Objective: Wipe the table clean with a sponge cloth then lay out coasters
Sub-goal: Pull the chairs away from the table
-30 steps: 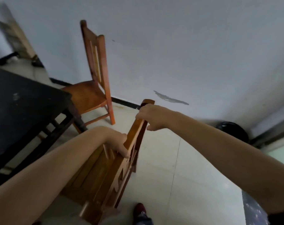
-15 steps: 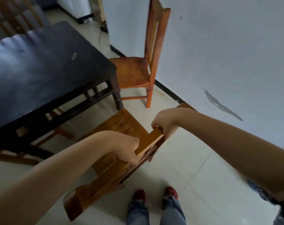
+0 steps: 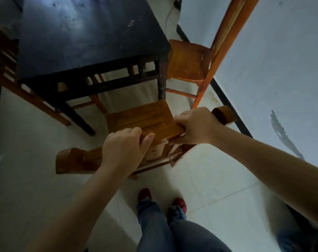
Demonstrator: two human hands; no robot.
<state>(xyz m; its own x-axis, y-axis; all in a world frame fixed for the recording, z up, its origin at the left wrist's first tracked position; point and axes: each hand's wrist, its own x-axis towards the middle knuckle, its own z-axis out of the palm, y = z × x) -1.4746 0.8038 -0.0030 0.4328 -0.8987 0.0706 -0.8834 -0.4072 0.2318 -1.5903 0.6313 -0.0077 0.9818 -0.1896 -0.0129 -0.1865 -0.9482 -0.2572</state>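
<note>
The black table [image 3: 92, 39] fills the upper left of the view, its dark top scuffed with pale marks and a small whitish fleck near the far right edge; no sponge cloth or coasters show anywhere in the frame. Just in front of the table's near right leg stands a wooden chair [image 3: 145, 118], its slatted orange-brown seat pointing toward the table and its top rail nearest the camera. The left hand [image 3: 124, 149] grips that top rail left of centre, fingers curled over the far side and the thumb pressed along the near edge. The right hand [image 3: 194, 127] grips the same rail toward its right end, fingers wrapped over the top with the knuckles up, just short of the rounded rail end that sticks out beyond it. Both bare forearms reach in from the lower corners. A second wooden chair [image 3: 188, 60] stands at the table's right side, its seat touching or nearly touching the table corner and its tall back post slanting up toward the pale wall [image 3: 272, 60], which carries a dark smear and a black skirting strip at its foot. Part of a third wooden chair [image 3: 7, 70] shows, blurred, at the left edge. Below, on the pale tiled floor [image 3: 209, 179], are the person's red shoes [image 3: 144, 194] and blue jeans.
</note>
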